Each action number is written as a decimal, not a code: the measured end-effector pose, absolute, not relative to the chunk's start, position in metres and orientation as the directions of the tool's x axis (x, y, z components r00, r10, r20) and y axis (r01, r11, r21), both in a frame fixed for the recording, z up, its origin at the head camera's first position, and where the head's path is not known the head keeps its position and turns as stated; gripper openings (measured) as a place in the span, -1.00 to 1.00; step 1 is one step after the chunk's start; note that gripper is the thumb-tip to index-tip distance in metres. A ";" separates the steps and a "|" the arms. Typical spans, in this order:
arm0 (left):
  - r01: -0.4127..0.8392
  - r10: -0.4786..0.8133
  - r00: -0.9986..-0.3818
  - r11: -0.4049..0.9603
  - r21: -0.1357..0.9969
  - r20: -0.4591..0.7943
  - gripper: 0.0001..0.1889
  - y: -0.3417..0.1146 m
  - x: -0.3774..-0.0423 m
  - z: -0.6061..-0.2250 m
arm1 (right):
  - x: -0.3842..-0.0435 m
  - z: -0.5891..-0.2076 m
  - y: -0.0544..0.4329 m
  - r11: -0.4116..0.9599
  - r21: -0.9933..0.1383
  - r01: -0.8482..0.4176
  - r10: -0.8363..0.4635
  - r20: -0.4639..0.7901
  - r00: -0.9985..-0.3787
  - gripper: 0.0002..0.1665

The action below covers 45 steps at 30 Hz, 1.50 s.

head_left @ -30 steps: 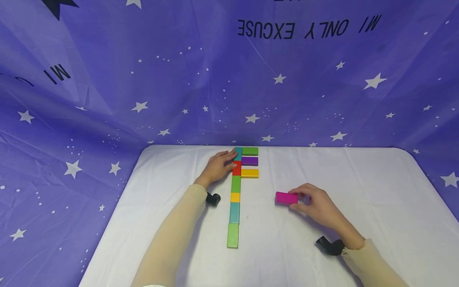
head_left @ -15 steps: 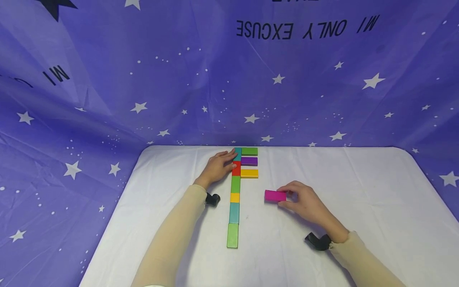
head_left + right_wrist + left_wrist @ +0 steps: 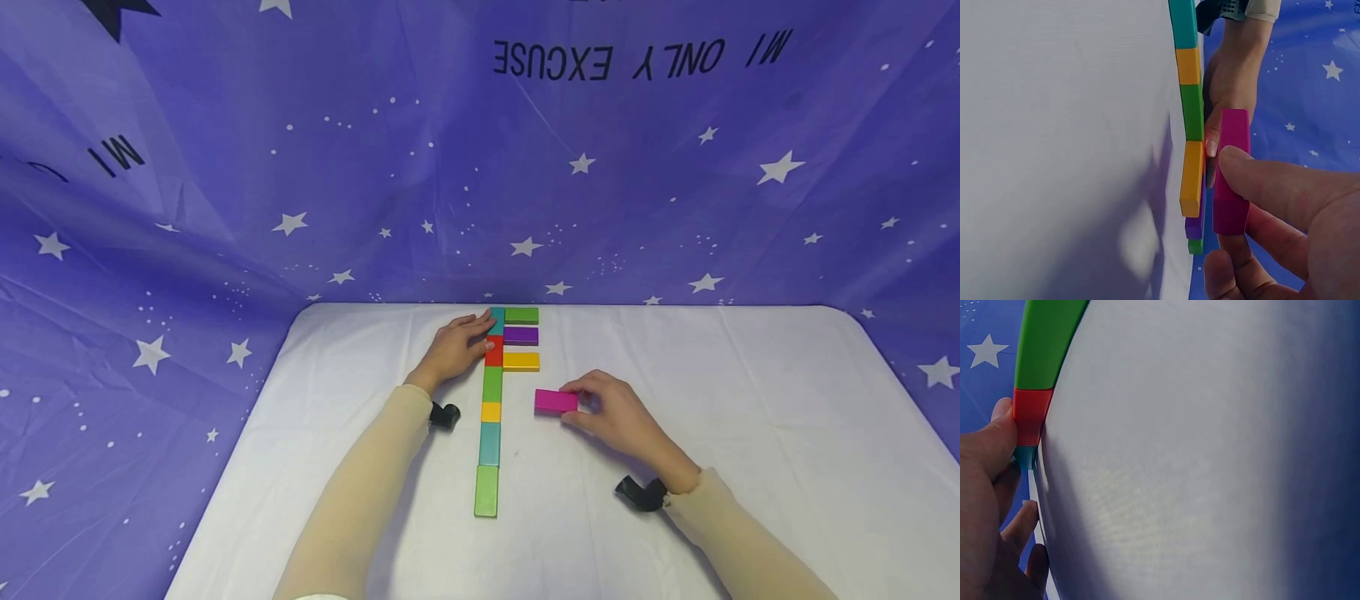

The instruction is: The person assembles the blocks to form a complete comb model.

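Note:
My right hand (image 3: 618, 417) pinches a magenta rectangular block (image 3: 555, 401) by its right end, thumb on one side and fingers on the other. In the right wrist view the magenta block (image 3: 1233, 131) is held over the white cloth. My left hand (image 3: 452, 350) rests at the far end of a straight row of blocks, fingertips on the teal block (image 3: 498, 327) and thumb on the red block (image 3: 493, 357). From that row's right side stick out a green block (image 3: 522, 316), a purple block (image 3: 521, 336) and a yellow block (image 3: 521, 362).
Nearer me the row goes on with a green block (image 3: 492, 385), a small yellow block (image 3: 491, 412), a teal block (image 3: 489, 443) and a light green block (image 3: 486, 492). The white-covered table (image 3: 750, 375) ends at a purple star-patterned curtain (image 3: 450, 167).
My right hand has carried the magenta block leftward and slightly away from me, closer to the row. My left hand and the row of blocks have stayed in place.

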<state>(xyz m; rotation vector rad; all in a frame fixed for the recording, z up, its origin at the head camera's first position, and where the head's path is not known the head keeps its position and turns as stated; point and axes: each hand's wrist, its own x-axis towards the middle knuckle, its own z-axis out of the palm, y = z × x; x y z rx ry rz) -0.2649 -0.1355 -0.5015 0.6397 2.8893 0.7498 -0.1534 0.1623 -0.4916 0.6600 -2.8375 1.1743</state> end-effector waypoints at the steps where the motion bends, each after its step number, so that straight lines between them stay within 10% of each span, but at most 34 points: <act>1: 0.373 0.417 -0.909 0.793 0.483 0.017 -0.43 -0.135 -0.265 -0.501 | -0.154 -0.491 0.161 0.633 -0.676 -0.377 -0.378 0.155 -0.913 -0.59; 45: 0.370 0.420 -0.908 0.787 0.494 0.011 -0.43 -0.136 -0.265 -0.501 | -0.180 -0.496 0.112 0.706 -0.648 -0.287 -0.383 -0.009 -0.923 -0.58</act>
